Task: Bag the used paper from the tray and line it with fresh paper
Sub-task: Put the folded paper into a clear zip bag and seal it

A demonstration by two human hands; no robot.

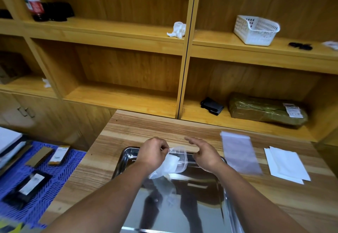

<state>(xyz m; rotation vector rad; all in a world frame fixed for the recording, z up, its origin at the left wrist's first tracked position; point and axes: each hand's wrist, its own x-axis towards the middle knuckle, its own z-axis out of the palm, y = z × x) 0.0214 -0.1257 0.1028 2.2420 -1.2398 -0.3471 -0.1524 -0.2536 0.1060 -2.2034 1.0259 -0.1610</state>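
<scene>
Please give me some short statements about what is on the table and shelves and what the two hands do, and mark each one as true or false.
1. The left hand pinches a clear bag with white paper inside. True.
2. The right hand grips the fresh paper. False: the sheets lie untouched on the table, right of the tray.
3. A white basket stands on an upper shelf. True.
4. The tray is lined with paper. False: its shiny metal bottom is bare.
5. An empty clear bag lies between tray and fresh paper. True.
</scene>
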